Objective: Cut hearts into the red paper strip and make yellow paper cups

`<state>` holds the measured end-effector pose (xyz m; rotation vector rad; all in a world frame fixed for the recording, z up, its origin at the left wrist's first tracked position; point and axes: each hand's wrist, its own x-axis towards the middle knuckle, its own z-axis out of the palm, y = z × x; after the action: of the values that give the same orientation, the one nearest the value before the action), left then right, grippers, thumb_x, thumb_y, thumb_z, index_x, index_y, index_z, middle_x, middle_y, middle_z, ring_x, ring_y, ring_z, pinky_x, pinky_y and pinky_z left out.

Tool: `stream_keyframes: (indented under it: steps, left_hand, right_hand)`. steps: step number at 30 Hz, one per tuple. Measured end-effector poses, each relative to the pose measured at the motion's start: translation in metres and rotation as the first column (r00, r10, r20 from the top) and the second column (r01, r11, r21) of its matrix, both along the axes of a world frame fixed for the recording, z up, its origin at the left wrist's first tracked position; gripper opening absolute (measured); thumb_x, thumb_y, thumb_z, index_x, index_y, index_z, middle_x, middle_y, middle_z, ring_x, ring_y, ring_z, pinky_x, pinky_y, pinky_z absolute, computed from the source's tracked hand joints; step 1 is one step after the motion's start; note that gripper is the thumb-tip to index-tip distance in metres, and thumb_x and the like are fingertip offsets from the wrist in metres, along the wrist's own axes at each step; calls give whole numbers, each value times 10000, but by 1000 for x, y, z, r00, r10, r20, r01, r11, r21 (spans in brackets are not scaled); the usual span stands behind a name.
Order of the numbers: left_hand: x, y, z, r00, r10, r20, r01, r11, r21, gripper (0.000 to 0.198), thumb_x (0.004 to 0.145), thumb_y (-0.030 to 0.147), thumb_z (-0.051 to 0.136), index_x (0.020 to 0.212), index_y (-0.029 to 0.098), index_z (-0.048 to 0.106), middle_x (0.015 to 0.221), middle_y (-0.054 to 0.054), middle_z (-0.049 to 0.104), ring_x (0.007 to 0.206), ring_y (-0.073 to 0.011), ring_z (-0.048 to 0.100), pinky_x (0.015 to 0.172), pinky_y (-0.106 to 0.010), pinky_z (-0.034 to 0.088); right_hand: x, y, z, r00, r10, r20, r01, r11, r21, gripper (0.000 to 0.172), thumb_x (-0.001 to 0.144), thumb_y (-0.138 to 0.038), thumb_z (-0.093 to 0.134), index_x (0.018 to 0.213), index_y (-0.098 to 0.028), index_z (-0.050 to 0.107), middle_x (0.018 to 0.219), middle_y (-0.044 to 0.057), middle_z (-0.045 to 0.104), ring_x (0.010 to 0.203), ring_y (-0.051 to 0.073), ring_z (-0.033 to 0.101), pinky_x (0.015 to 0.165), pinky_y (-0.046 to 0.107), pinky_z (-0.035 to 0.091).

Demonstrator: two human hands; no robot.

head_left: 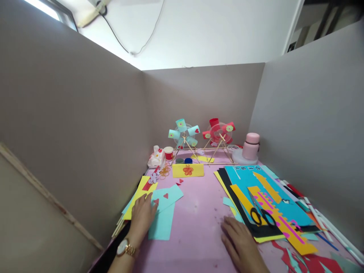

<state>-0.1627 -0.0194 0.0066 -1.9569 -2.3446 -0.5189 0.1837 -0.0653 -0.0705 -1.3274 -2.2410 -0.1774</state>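
Observation:
My left hand (141,217), with a gold watch (125,248) on its wrist, lies flat with fingers apart on a light blue paper sheet (166,212) and a yellow sheet (136,197) at the left of the pink table (196,212). My right hand (241,244) rests palm down on the bare pink surface, fingers spread, just left of a stack of coloured paper (270,204). Black-handled scissors (260,214) lie on that stack, close to my right fingertips. Neither hand holds anything.
Two paper ferris wheels, one light blue (183,134) and one red (218,132), stand at the back. A pink bottle (251,146), a small red cup (168,152), a yellow card with a flower (188,170) and paper scraps (301,261) lie about. Grey partition walls (85,132) enclose three sides.

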Motion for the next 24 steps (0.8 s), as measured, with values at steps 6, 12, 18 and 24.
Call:
stream_keyframes:
  steps: [6,12,18,24]
  left_hand:
    - [-5,2,-5,997,-13,-70,3,990,-143,437,801,275,554,1214,134,566,1209,-158,611,1159,-344,506,916,-448,397]
    - [-5,11,-4,998,-1,-58,-7,990,-142,512,801,264,567,1287,112,509,1260,-179,555,1188,-340,475,937,-431,381]
    - [14,37,-4,991,-79,104,85,994,-63,427,858,278,624,1254,158,519,1330,-121,499,1232,-311,451,1000,-525,360]
    - [40,103,-2,888,-162,431,131,986,101,339,910,300,578,1220,170,528,1248,-92,551,1052,-243,587,868,-457,505]
  right_hand:
    - [1,2,-11,997,74,6,-74,997,36,279,894,-261,527,1139,-209,650,1201,108,675,1070,277,649,875,408,557]
    - [2,6,-17,996,91,-9,-90,994,63,283,874,-240,547,1137,-220,647,1185,107,684,1049,270,660,862,388,565]
    - [5,10,-21,995,94,44,-96,994,57,279,882,-256,536,1135,-233,651,1193,97,683,1049,266,662,855,377,568]
    - [2,20,-43,997,58,46,-62,994,86,267,843,-244,560,1080,-267,682,1144,90,709,994,275,688,814,388,580]
